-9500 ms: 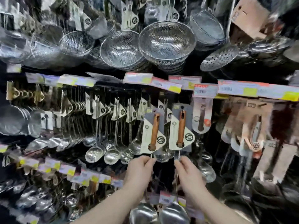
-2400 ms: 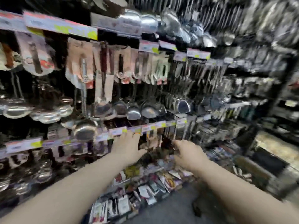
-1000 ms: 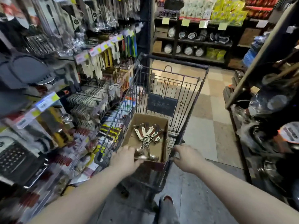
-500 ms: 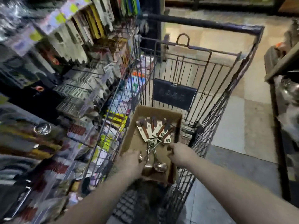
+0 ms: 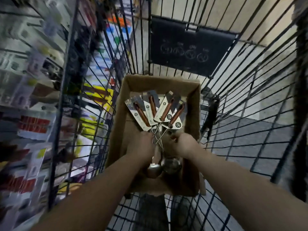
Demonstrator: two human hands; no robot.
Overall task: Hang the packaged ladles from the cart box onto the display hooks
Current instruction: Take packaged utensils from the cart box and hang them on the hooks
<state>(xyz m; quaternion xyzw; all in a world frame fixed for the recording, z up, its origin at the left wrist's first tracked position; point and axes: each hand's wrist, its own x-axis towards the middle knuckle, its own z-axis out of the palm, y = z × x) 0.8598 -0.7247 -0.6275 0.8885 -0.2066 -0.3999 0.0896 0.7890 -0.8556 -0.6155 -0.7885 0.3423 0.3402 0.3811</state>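
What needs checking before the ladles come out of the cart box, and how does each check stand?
1. Stock in place: four packaged ladles lie fanned in the cardboard box: ok.
2. Hands positioned: left hand and right hand flank the metal shafts: ok.
3. Grip closed on a shaft: fingers hidden behind the hands: cannot tell.
4. Shafts separate: they cross one another: not ok.
5. Display hooks free: out of view: cannot tell.
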